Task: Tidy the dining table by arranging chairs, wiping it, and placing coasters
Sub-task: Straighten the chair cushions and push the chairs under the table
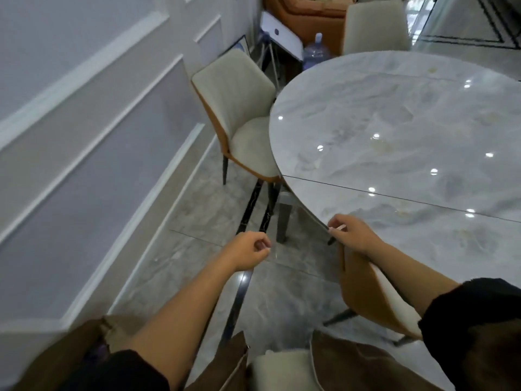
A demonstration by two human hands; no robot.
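The fingers [337,222] of the right hand [353,235] are curled over the top corner of the near chair [363,289], gripping the upper edge of its back just where that edge meets the rim of the bench [394,122]. From this grip the chair's back runs down and back toward the person's right side. Its orange shell faces the open floor [282,292] and its cream padded face is turned toward the bench, so the seat probably lies under the bench top, though it is hidden. The left hand [246,251] hangs well apart to the left over the floor, its fingers loosely curled with the thumb against them, pinching nothing. The right hand is therefore the one placed to move the chair, and the left would have to cross the gap to reach the shell. The push this chair calls for looks to be toward the bench, across the line of its back rather than along it. Further out, a wall-side chair [234,108] stands with its seat partly under the bench rim, and a far chair [375,26] shows its back beyond the far edge. No cloth or coasters are in view, so wiping and coaster placing seem not yet begun
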